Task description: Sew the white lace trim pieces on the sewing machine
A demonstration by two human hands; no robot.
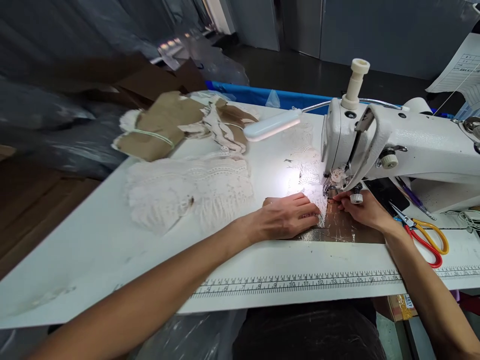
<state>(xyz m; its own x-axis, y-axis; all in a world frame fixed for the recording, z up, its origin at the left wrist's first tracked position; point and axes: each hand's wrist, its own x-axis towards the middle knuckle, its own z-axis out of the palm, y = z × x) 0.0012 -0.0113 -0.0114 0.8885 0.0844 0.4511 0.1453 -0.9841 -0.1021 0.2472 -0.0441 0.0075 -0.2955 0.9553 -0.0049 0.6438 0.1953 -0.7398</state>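
One lace strip (pixel 308 174) lies at the sewing machine (pixel 423 142), seemingly partway stitched, the grip of the left hand (pixel 287 216) flattened against it, that of the right hand (pixel 363 209) impossible to tell, while other lace (pixel 223 187) on the counter (pixel 157 270) lies untouched.

A ruler strip (pixel 300 287) along the front edge of the bench (pixel 150 280) carries printed numbers: in its larger row 8, 9, 10, 12 and 13 can be read, and 17 and 18 farther right. Its upper row of figures is mostly too small to read. The white label (pixel 408 300) on a cardboard box (pixel 398 308) below bears digits resembling 1017. Print on the hanging paper sheet (pixel 459 67) is illegible.
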